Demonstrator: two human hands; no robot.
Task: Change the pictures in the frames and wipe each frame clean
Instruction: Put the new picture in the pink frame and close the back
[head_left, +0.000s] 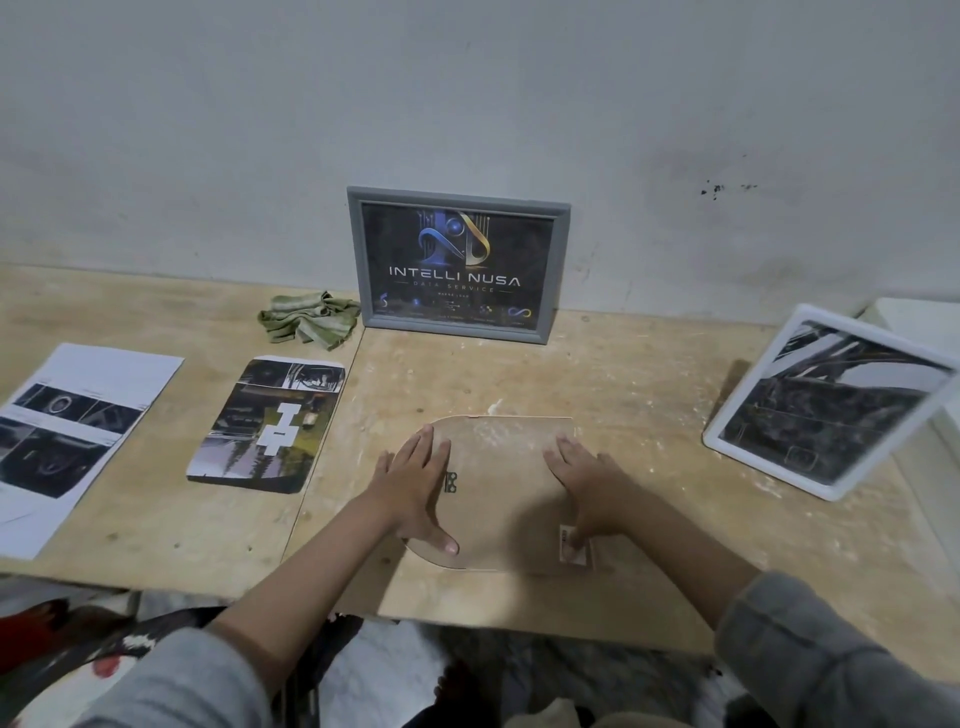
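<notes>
Left hand (415, 480): I had it laid flat, fingers straight, on the left part of the brown backing board (498, 493), thumb at the curved near edge.
Right hand (582, 480): flat on the board's right side, fingers straight; thumb tip pressed a small label (574, 545) near the lower right corner.
Table (649, 389): pale plywood, dusty, carrying everything below.
White frame (826, 400): stood tilted at the far right, dark picture inside.
Grey frame (454, 262): leaned on the wall, logo print inside, well apart from my hands.
Backing board: face-down frame back, by my judgement, lying before me.
Loose prints: white sheet (78, 436) far left; dark print (267, 421) beside it.
Cloth (311, 317): green, crumpled, just left of the grey frame.
Step advice: I judged steady, even pressure best, lifting the back squarely before swapping prints.
</notes>
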